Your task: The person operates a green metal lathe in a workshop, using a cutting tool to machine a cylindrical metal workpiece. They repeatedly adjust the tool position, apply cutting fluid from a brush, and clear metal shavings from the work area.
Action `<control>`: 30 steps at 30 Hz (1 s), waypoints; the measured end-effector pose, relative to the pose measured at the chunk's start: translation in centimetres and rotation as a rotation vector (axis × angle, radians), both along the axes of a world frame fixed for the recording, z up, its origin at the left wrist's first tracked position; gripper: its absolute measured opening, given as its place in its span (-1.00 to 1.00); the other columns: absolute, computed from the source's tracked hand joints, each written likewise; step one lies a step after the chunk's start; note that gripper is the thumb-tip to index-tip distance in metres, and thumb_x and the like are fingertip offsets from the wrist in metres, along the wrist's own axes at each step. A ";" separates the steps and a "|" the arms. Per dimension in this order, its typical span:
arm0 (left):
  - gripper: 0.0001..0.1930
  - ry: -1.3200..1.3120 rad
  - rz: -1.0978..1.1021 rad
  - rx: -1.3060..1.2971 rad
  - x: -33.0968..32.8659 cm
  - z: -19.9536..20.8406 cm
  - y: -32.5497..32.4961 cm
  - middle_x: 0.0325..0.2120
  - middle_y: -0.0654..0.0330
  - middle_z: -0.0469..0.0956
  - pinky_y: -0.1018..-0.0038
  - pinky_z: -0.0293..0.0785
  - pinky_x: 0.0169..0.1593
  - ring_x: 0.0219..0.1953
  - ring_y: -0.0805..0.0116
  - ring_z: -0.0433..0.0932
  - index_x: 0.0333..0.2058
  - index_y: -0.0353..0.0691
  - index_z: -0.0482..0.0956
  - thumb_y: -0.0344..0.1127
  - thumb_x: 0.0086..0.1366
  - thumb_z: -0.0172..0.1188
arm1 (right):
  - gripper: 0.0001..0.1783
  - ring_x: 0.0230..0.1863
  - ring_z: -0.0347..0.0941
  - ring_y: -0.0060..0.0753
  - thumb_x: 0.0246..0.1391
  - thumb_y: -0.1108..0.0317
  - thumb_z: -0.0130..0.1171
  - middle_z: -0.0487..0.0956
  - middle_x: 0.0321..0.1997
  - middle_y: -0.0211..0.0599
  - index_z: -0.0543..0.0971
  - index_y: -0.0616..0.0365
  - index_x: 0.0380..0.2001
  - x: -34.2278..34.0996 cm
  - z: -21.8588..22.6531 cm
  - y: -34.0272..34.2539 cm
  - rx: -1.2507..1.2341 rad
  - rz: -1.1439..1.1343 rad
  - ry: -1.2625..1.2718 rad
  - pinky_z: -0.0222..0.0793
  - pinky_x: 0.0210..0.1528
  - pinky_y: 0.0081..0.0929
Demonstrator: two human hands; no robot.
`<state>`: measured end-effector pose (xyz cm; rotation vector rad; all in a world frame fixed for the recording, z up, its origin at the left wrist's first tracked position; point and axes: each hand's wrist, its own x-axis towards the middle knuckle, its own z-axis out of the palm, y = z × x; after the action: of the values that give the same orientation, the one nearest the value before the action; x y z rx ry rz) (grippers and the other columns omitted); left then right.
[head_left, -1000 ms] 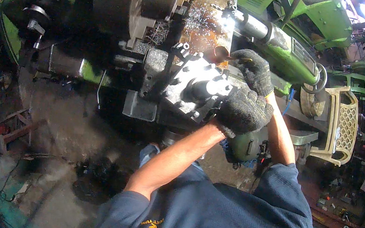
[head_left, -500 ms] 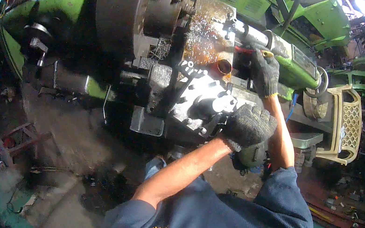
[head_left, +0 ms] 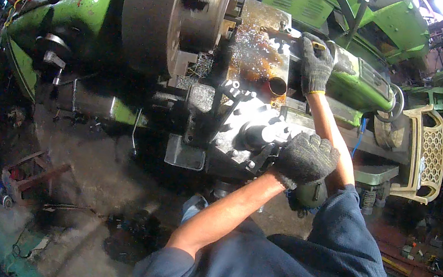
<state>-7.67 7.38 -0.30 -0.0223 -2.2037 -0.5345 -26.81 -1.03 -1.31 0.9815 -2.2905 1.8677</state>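
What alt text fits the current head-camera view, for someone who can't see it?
A gloved right hand grips a yellow-ended tool beside a chip-strewn metal plate on a green lathe; the gloved left hand is curled closed beside the tool post.

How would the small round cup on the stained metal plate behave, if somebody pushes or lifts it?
The cup is probably light, as it looks small and open-topped; its contents are too dark to tell. It may slide easily, since the metal plate looks stained and wet. If knocked over, it could roll, because its rim is round.
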 end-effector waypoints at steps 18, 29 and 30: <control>-0.43 -0.865 1.222 0.319 31.0 -33.5 -20.9 0.00 -0.03 0.61 0.09 0.44 0.13 0.02 -0.09 0.55 0.01 -0.25 0.61 0.06 0.14 0.29 | -0.59 -0.30 0.53 -0.62 0.25 0.17 0.24 0.67 -0.25 -0.37 0.61 0.21 0.04 -0.1 -4.1 9.7 0.463 0.060 -0.262 0.46 -0.24 -0.58; -0.81 -0.494 0.656 1.605 33.2 -46.6 -26.2 -0.59 0.27 0.42 0.49 0.38 -0.61 -0.61 0.42 0.41 -0.25 -0.13 0.53 -0.39 0.13 0.28 | -0.55 -0.31 0.58 -0.49 0.23 0.10 0.24 0.67 -0.24 -0.25 0.60 0.25 0.01 -0.8 -4.1 25.1 0.663 -0.328 -0.230 0.54 -0.30 -0.47; -0.81 -0.360 0.571 1.840 35.1 -45.5 -27.1 -0.57 0.28 0.44 0.51 0.36 -0.60 -0.60 0.43 0.41 -0.26 -0.12 0.53 -0.41 0.14 0.27 | -0.56 -0.33 0.57 -0.50 0.24 0.10 0.25 0.66 -0.27 -0.27 0.61 0.25 -0.02 -2.0 -5.2 27.0 0.695 -0.335 -0.194 0.54 -0.34 -0.49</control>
<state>27.43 -19.76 -45.83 1.6300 -1.1165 -2.0119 -28.78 26.00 -6.47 0.3890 -3.0622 1.0878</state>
